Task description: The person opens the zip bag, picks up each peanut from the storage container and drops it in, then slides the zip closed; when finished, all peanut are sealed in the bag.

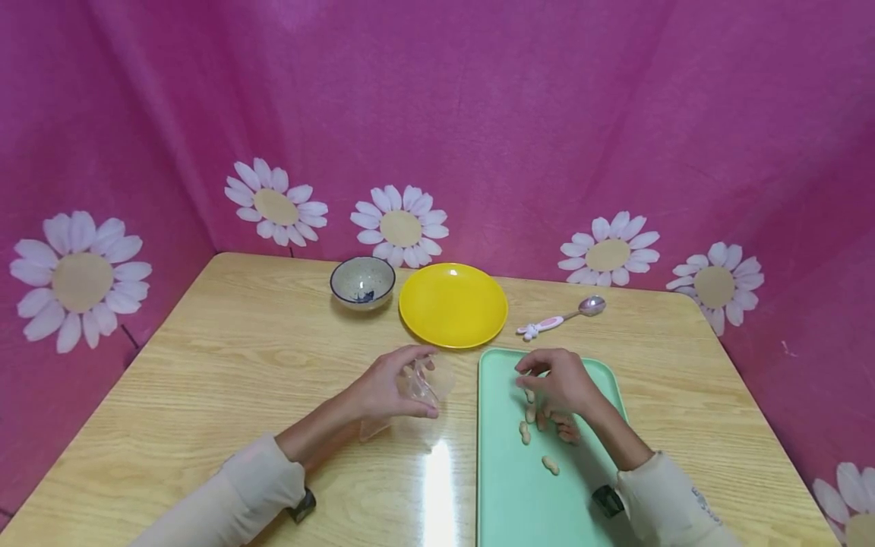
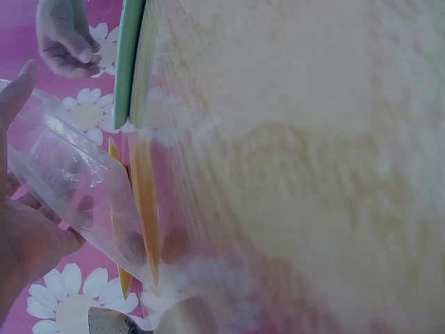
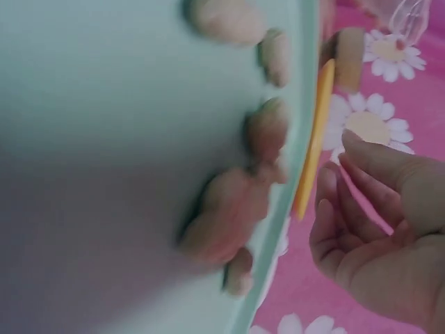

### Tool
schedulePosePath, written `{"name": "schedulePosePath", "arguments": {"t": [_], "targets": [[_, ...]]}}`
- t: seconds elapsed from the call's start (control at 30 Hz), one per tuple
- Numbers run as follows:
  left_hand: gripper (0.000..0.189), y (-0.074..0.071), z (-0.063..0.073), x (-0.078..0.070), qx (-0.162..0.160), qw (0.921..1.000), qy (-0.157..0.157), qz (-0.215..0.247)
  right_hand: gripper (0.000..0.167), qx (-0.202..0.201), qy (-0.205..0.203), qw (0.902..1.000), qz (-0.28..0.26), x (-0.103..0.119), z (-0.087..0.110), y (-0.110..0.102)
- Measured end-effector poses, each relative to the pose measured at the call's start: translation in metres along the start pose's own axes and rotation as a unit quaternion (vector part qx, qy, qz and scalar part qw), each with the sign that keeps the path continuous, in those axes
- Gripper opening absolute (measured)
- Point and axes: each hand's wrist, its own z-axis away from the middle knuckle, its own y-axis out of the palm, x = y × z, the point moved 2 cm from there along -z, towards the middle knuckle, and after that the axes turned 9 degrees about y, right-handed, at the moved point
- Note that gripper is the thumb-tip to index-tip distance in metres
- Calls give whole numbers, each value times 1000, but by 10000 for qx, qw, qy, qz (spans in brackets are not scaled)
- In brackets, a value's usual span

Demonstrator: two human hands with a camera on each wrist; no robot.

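Note:
My left hand (image 1: 390,387) grips a clear, crinkled plastic bag (image 2: 76,177) over the wooden table, left of the tray, with thumb and fingers spread round its sides. Whether anything lies inside it I cannot tell. My right hand (image 1: 562,380) hovers over the green tray (image 1: 509,505), fingers loosely bent, and nothing shows between thumb and fingertips in the right wrist view. Below that hand, several peanuts in their shells (image 1: 550,465) lie scattered on the tray. Some reddish-brown ones (image 3: 226,216) sit clustered together, partly hidden by the hand in the head view.
A yellow plate (image 1: 453,305) stands behind the tray, beside a small dark-rimmed bowl (image 1: 362,283). Right of the plate lies a spoon (image 1: 562,319) with a rabbit-shaped pink and white handle. A pink flowered cloth (image 1: 478,137) hangs behind the table.

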Motion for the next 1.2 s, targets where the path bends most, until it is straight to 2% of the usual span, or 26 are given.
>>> {"name": "schedulePosePath", "arguments": {"t": [0.17, 0.27, 0.43, 0.57, 0.7, 0.93, 1.1, 1.2], "targets": [[83, 1, 0, 0, -17, 10000, 19, -9, 11, -104, 331, 9991, 223, -13, -3, 1], [83, 1, 0, 0, -14, 10000, 30, -14, 10, 8, 542, 9977, 397, -16, -5, 4], [83, 1, 0, 1, -9, 10000, 28, -18, 7, 276, 678, 9953, 641, -17, -7, 7], [83, 2, 0, 2, -25, 10000, 34, -55, 7, 326, 624, 9954, 657, -16, -7, 6], [83, 2, 0, 2, -62, 9999, 68, -114, 8, 247, 470, 9974, 480, -12, -6, 2], [81, 3, -2, 2, -51, 10000, 43, -24, 10, -236, 30, 9996, -162, 10, -2, -2], [81, 1, -2, 1, -71, 9999, 46, -80, 12, -417, 95, 9965, -719, 32, 2, 2], [80, 0, -2, 1, -108, 9999, 74, -64, 16, -348, 64, 9937, -1064, 44, 4, 5]]}}
